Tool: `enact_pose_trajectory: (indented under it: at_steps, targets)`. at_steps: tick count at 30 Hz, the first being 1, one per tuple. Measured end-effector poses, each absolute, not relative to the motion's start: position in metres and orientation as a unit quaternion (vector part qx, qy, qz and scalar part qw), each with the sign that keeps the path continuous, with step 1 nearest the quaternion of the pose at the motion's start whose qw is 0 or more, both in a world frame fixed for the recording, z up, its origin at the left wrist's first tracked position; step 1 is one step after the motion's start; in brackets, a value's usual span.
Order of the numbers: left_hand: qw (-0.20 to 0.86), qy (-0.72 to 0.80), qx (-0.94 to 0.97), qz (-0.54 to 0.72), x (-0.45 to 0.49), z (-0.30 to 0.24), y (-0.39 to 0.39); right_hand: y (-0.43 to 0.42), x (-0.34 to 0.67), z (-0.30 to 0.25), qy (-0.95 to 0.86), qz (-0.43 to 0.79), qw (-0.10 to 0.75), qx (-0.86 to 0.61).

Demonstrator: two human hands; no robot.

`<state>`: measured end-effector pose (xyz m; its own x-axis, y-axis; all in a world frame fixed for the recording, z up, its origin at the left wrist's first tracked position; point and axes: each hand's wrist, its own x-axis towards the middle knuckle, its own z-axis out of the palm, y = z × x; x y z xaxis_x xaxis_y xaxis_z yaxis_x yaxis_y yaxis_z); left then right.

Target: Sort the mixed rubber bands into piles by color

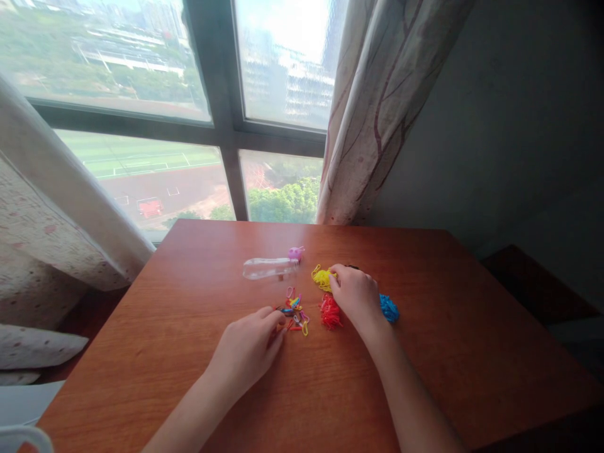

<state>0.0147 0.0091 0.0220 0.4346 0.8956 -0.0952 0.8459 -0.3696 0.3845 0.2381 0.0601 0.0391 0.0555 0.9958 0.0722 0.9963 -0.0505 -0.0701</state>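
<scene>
A small pile of mixed coloured rubber bands (296,303) lies on the wooden table. At its left edge rests my left hand (250,340), palm down, fingers bent and touching the bands, with the thumb apart from them. Farther right, my right hand (356,296) reaches over sorted heaps. Its thumb and fingertips come together at the edge of a yellow rubber band heap (322,278); whatever they pinch is hidden. Close by its wrist are a red rubber band heap (330,313) on the left and a blue rubber band heap (389,308) on the right. Something dark (352,267) shows partly behind the hand.
A clear plastic container (267,268) lies on its side behind the mixed pile, a pink-purple animal-shaped piece (295,253) at its right end. The table's (198,264) far edge meets a window, with curtains (372,113) at both sides. A white object (26,437) stands bottom left.
</scene>
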Motion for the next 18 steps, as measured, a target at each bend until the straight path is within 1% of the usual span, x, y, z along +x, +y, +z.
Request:
enact_pose_trajectory:
  at_steps: [5,13,18]
  targets:
    - [0.193,0.527,0.826,0.059,0.014,0.021,0.009,0.049,0.241,0.039,-0.691,0.001,0.118,-0.714]
    - [0.194,0.518,0.83,0.066,0.016,0.016,0.01,0.009,0.245,0.017,-0.691,0.033,0.28,-0.665]
    - [0.198,0.507,0.835,0.072,0.018,0.014,0.01,-0.018,0.236,0.002,-0.676,0.072,0.342,-0.649]
